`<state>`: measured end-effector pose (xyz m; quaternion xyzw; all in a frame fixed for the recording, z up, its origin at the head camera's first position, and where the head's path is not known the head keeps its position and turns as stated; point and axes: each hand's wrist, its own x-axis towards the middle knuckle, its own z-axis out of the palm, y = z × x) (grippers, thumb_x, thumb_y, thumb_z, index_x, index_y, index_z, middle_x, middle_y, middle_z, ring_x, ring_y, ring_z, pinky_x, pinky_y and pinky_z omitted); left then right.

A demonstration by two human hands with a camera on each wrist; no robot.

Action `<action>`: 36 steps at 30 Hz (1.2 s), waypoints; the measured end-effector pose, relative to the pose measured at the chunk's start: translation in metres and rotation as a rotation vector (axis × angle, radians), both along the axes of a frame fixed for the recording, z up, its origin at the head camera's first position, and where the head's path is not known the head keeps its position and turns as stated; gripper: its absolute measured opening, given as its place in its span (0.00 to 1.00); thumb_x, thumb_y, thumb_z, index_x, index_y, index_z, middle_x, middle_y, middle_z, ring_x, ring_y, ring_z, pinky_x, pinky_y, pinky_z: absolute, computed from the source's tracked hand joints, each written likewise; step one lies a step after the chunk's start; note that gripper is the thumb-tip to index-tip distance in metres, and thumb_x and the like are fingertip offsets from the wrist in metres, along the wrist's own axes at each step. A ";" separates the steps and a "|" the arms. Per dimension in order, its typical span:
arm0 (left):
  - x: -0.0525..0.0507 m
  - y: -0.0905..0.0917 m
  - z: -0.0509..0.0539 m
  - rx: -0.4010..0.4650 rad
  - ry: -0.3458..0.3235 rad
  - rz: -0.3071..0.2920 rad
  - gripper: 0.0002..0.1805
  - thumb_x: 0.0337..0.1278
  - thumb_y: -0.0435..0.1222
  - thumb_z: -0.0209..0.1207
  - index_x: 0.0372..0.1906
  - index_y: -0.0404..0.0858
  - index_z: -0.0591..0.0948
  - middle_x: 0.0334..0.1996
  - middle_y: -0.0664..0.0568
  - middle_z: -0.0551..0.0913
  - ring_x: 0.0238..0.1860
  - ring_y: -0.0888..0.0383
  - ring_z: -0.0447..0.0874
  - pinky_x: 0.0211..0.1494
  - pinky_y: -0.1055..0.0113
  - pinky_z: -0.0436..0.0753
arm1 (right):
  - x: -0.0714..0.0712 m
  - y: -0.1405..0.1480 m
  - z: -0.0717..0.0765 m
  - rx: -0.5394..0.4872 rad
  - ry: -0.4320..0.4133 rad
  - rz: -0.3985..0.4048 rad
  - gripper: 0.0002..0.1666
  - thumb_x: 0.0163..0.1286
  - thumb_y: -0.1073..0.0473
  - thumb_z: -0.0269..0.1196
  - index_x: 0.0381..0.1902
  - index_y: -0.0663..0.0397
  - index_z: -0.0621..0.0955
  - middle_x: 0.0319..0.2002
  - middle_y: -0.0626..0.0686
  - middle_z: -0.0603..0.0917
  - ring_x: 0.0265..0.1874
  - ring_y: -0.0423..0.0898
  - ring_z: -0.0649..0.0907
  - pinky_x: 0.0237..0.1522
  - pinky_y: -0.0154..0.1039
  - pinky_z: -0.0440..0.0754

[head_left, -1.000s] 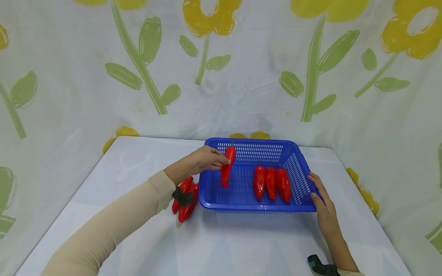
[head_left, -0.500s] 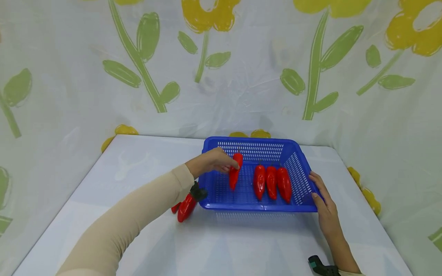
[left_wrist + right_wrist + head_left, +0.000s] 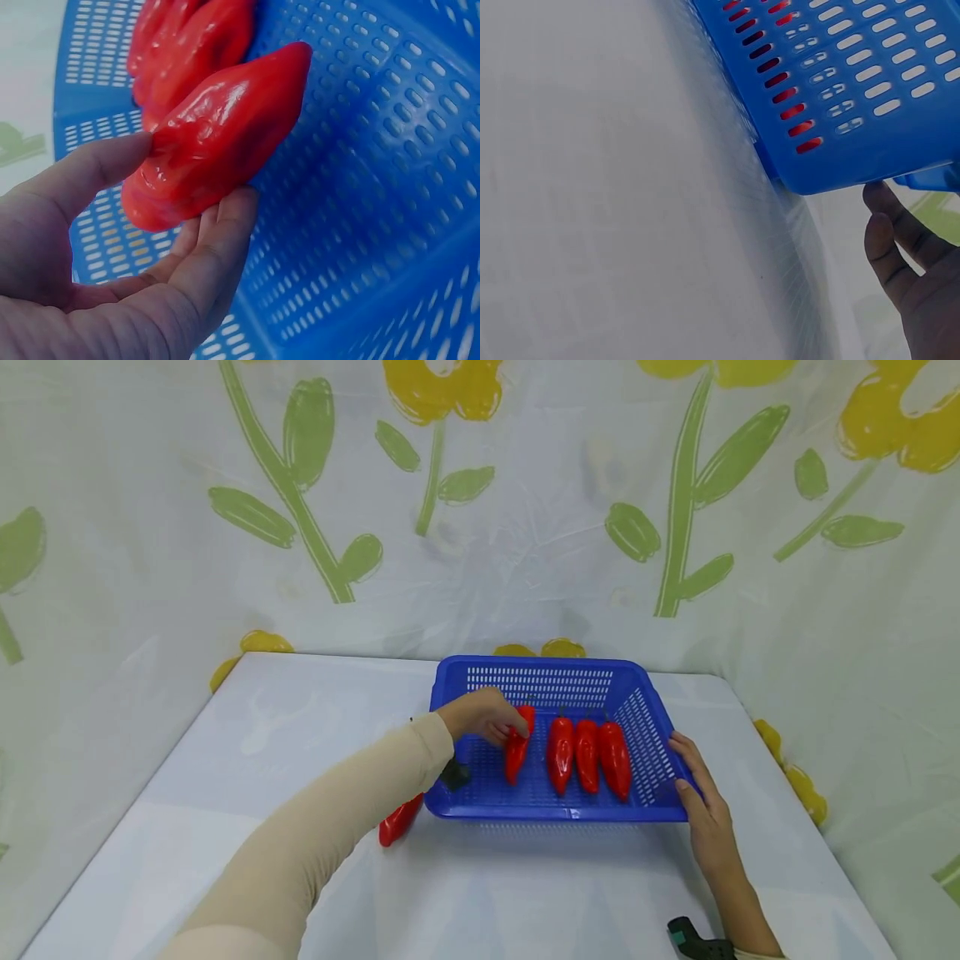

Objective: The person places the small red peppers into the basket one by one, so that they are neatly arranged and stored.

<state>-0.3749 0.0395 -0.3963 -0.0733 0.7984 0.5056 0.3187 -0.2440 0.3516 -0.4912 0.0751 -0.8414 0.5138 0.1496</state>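
Inside a blue perforated basket (image 3: pixel 502 810), my left hand (image 3: pixel 491 714) pinches a red chili pepper (image 3: pixel 516 758) between thumb and fingers. The left wrist view has this pepper (image 3: pixel 225 135) close up, its narrow end pointing away from the palm. To its right in the basket lie three more red peppers (image 3: pixel 587 756), side by side. Another red pepper (image 3: pixel 401 820) is on the table outside the basket's left front corner, partly covered by my left forearm. My right hand (image 3: pixel 708 814) touches the basket's right rim; fingertips (image 3: pixel 877 196) meet its edge in the right wrist view.
The basket stands on a white table (image 3: pixel 525 893) towards its back edge. Behind and beside the table hangs a pale curtain (image 3: pixel 525 568) printed with flowers. A dark camera (image 3: pixel 455 774) on my left wrist hangs over the basket's left side.
My left hand has moved right and lower into the basket with its pepper, nearer the other three. Its forearm now hides more of the peppers outside. The right hand stays at the rim.
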 end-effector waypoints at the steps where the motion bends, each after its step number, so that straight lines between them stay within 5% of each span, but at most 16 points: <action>1: -0.001 0.003 -0.002 0.001 -0.005 0.003 0.27 0.50 0.27 0.71 0.54 0.24 0.73 0.41 0.35 0.82 0.46 0.40 0.84 0.56 0.51 0.83 | 0.000 0.000 0.000 0.001 -0.004 -0.002 0.28 0.82 0.56 0.44 0.77 0.42 0.63 0.78 0.41 0.57 0.76 0.39 0.54 0.74 0.36 0.52; 8: -0.001 0.018 -0.014 0.034 -0.073 -0.003 0.27 0.52 0.24 0.69 0.56 0.22 0.72 0.46 0.30 0.80 0.52 0.37 0.82 0.57 0.52 0.82 | 0.000 -0.001 0.000 0.001 -0.013 -0.007 0.28 0.82 0.55 0.44 0.77 0.42 0.64 0.78 0.42 0.57 0.76 0.39 0.53 0.74 0.38 0.52; 15: 0.003 0.025 -0.019 0.064 -0.058 0.014 0.24 0.52 0.24 0.69 0.54 0.21 0.73 0.43 0.31 0.79 0.53 0.38 0.82 0.57 0.52 0.82 | 0.000 -0.002 -0.001 -0.004 -0.005 0.004 0.29 0.81 0.56 0.45 0.77 0.42 0.64 0.78 0.43 0.57 0.77 0.40 0.53 0.74 0.56 0.53; 26: 0.002 0.029 -0.021 0.073 -0.050 0.038 0.29 0.52 0.24 0.70 0.57 0.21 0.71 0.46 0.29 0.81 0.52 0.38 0.84 0.55 0.53 0.83 | -0.001 0.000 0.000 0.003 0.045 0.024 0.29 0.81 0.59 0.45 0.77 0.45 0.64 0.78 0.45 0.58 0.77 0.40 0.54 0.72 0.30 0.53; 33: 0.003 0.023 -0.012 0.016 0.007 0.031 0.43 0.54 0.29 0.71 0.70 0.24 0.60 0.53 0.25 0.78 0.55 0.34 0.80 0.56 0.48 0.82 | 0.000 -0.002 0.000 -0.004 0.016 0.004 0.28 0.81 0.57 0.45 0.77 0.43 0.64 0.77 0.42 0.57 0.77 0.40 0.53 0.72 0.32 0.54; 36: 0.004 0.018 -0.009 -0.008 0.069 0.029 0.39 0.55 0.31 0.70 0.68 0.25 0.63 0.51 0.27 0.80 0.53 0.36 0.82 0.55 0.49 0.83 | 0.001 -0.002 0.001 -0.004 0.006 -0.005 0.28 0.81 0.56 0.45 0.77 0.42 0.64 0.77 0.40 0.57 0.76 0.39 0.54 0.72 0.33 0.54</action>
